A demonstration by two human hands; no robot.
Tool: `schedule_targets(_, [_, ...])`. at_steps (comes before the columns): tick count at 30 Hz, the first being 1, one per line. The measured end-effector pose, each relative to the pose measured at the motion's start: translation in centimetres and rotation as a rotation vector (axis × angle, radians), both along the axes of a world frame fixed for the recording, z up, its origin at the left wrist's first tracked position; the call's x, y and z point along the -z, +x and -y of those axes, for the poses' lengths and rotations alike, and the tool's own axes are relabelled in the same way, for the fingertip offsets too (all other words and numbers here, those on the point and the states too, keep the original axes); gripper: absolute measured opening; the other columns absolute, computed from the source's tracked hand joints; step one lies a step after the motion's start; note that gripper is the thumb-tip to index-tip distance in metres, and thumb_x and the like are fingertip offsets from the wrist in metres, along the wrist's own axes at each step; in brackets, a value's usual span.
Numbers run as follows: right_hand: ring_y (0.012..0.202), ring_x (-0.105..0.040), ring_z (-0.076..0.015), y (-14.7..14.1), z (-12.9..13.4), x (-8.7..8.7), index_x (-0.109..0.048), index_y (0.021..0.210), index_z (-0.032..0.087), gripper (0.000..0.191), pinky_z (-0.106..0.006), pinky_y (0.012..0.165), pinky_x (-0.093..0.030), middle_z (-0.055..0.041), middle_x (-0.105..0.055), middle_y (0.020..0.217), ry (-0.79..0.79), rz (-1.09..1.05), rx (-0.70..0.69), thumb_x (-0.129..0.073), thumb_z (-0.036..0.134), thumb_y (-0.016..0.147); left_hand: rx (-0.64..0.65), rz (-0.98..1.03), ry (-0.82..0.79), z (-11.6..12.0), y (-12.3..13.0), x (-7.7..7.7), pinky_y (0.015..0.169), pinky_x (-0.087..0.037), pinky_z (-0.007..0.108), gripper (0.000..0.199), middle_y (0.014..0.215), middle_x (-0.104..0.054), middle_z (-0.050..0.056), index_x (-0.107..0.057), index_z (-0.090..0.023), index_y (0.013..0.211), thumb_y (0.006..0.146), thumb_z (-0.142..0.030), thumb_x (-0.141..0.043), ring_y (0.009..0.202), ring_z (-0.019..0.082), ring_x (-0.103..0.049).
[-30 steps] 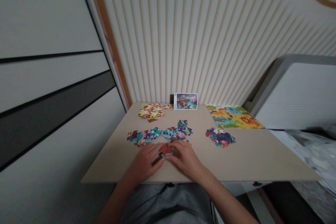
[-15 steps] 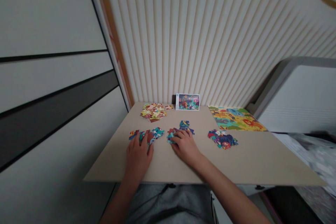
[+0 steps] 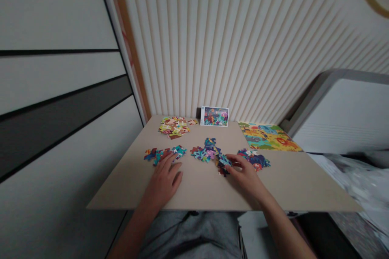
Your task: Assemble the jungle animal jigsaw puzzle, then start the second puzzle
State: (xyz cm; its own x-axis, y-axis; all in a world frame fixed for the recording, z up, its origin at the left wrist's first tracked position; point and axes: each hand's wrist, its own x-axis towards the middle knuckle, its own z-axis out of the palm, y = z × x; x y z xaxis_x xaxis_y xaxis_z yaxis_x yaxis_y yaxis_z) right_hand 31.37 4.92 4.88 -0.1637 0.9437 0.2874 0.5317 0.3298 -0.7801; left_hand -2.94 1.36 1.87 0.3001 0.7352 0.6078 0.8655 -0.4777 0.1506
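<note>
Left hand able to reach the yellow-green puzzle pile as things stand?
Likely yes: only low teal-and-red puzzle pieces lie between the left hand and the yellow-green pile; nothing upright blocks it.

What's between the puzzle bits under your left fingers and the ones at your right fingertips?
The head view shows a teal-and-pink puzzle clump between the left bits and the fingertip bits. Bare table separates it from the left bits.

Ribbed cream wall (image 3: 188, 40) behind beige table (image 3: 199, 194).
</note>
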Motion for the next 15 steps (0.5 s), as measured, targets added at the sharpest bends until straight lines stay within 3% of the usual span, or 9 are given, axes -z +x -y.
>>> schedule_targets(2, [0.108, -0.069, -0.0268, 0.7, -0.2, 0.0, -0.071, 0.124, 0.022, 0.040, -0.042, 0.095, -0.055, -0.0121, -0.072, 0.124, 0.050, 0.034, 0.064, -0.065, 0.045, 0.091, 0.016, 0.003, -0.004, 0.0, -0.1, 0.1, 0.116, -0.044, 0.055, 0.024, 0.143, -0.057, 0.016, -0.068, -0.018, 0.120, 0.099, -0.022, -0.056, 0.140, 0.032, -0.048])
schedule_targets(6, [0.114, -0.065, -0.0311, 4.0, -1.6, -0.6, -0.072, 0.122, 0.018, 0.044, -0.047, 0.102, -0.049, -0.0160, -0.071, 0.124, 0.229, 0.286, 0.352, -0.060, 0.049, 0.093, 0.042, -0.012, -0.027, 0.0, -0.3, 0.3, 0.116, -0.044, 0.054, 0.025, 0.142, -0.058, 0.015, -0.069, -0.019, 0.120, 0.099, -0.023, -0.057, 0.138, 0.032, -0.050])
schedule_targets(10, [0.112, -0.065, -0.0333, 6.8, -2.6, -0.6, -0.071, 0.124, 0.019, 0.042, -0.048, 0.096, -0.049, -0.0176, -0.070, 0.124, 0.199, 0.571, 0.497, -0.056, 0.043, 0.095, 0.061, -0.025, -0.050, 0.2, -0.1, 0.0, 0.115, -0.044, 0.054, 0.025, 0.142, -0.059, 0.014, -0.070, -0.020, 0.120, 0.098, -0.024, -0.058, 0.135, 0.032, -0.052])
schedule_targets(12, [0.117, -0.063, -0.0347, 6.4, -2.7, -0.4, -0.072, 0.124, 0.021, 0.039, -0.049, 0.097, -0.048, -0.0171, -0.067, 0.131, 0.162, 0.661, 0.507, -0.057, 0.041, 0.095, 0.063, -0.019, -0.061, 0.3, 0.0, -0.1, 0.115, -0.044, 0.053, 0.026, 0.142, -0.060, 0.013, -0.070, -0.021, 0.120, 0.097, -0.024, -0.059, 0.135, 0.032, -0.053])
schedule_targets(15, [0.121, -0.061, -0.0324, 2.9, -2.6, -0.5, -0.072, 0.125, 0.022, 0.036, -0.047, 0.100, -0.046, -0.0157, -0.066, 0.135, 0.158, 0.667, 0.403, -0.054, 0.038, 0.098, 0.071, -0.013, -0.075, 0.4, 0.2, -0.2, 0.114, -0.045, 0.052, 0.026, 0.142, -0.061, 0.012, -0.070, -0.022, 0.120, 0.096, -0.022, -0.059, 0.134, 0.031, -0.054])
